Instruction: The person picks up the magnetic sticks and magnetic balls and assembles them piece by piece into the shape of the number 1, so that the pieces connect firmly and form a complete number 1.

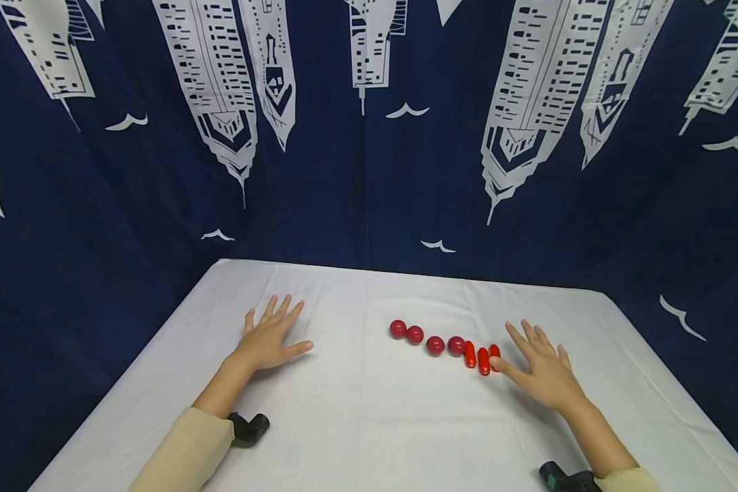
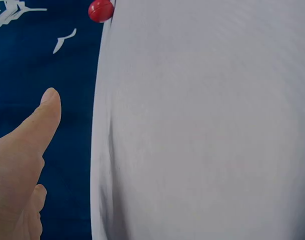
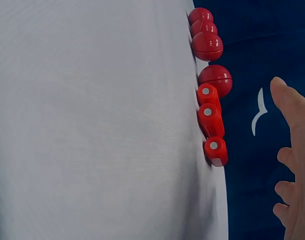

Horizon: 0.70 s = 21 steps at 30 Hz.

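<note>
Several dark red balls and three brighter red oblong pieces form a slanting row on the white cloth. My right hand, fingers spread, hovers at the row's right end; its thumb overlaps the last oblong piece in the head view, and contact cannot be told there. In the right wrist view that hand appears apart from the oblong pieces and balls. My left hand is spread over the cloth left of the row, holding nothing. The left wrist view shows its thumb and one ball.
The white-covered table fills the lower view. Behind it hangs a dark blue curtain with white building and bird prints. Black wrist devices are on both forearms, beside beige sleeves.
</note>
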### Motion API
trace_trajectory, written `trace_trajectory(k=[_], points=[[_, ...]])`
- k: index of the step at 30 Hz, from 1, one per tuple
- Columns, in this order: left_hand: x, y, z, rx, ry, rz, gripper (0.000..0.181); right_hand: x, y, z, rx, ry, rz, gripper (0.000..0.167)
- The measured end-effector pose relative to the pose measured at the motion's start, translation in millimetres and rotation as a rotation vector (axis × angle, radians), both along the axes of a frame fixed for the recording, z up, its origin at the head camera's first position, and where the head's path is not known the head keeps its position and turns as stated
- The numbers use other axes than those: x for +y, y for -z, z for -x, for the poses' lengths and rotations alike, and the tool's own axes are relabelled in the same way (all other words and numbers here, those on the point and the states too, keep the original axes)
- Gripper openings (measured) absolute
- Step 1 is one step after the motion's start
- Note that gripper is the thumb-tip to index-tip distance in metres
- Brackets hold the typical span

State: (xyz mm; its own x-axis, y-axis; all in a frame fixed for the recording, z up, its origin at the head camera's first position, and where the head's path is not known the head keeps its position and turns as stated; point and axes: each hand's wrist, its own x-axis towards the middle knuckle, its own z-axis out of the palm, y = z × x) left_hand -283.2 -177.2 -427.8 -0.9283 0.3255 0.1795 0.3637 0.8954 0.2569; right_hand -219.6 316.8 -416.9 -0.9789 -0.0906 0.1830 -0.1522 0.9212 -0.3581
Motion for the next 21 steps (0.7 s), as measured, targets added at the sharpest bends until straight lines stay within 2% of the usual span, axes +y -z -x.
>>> trace_trajectory(k=[9, 17, 21], points=[[20.5, -2.9, 6.0, -0.02, 0.04, -0.02, 0.086, -6, 10.4, 5.7, -0.029, 0.018, 0.057, 0.088], [47.1, -8.0, 9.4, -0.04, 0.101, -0.033, 0.086, -11, 14.4, 6.0, -0.02, 0.028, 0.154, 0.076], [61.6, -9.5, 13.3, -0.055, 0.129, -0.038, 0.086, -14, 18.0, 9.0, -0.003, 0.06, 0.185, 0.073]])
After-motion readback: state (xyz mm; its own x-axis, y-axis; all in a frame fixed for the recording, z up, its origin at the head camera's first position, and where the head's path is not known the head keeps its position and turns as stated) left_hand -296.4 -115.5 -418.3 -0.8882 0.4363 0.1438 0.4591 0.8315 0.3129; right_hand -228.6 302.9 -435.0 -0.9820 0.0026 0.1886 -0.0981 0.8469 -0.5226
